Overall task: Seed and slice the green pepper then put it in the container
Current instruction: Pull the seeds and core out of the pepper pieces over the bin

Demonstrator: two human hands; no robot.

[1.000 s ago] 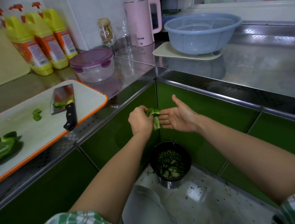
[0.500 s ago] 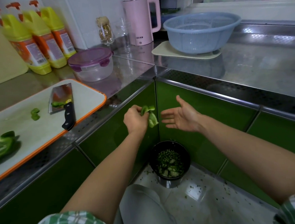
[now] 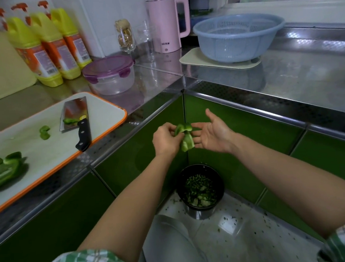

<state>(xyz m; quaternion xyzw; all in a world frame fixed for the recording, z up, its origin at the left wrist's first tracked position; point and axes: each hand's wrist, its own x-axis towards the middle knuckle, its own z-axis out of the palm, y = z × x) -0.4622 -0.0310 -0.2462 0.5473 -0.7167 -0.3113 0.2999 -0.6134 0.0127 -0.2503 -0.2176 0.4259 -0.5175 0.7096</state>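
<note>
While your left hand (image 3: 165, 140) pinches pepper piece (image 3: 185, 139) above waste bin (image 3: 199, 187), your right hand (image 3: 213, 135), palm flat, has swung back beside it: seed-knocking repeats. Slicing pending; lidded container (image 3: 109, 74) shut on table (image 3: 287, 76).

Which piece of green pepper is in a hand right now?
The folded piece pinched in the left hand; the others lie on the cutting board, one on the cleaver blade.

The knife (image 3: 78, 126) lies on the cutting board (image 3: 108, 111), container (image 3: 110, 75) behind.
</note>
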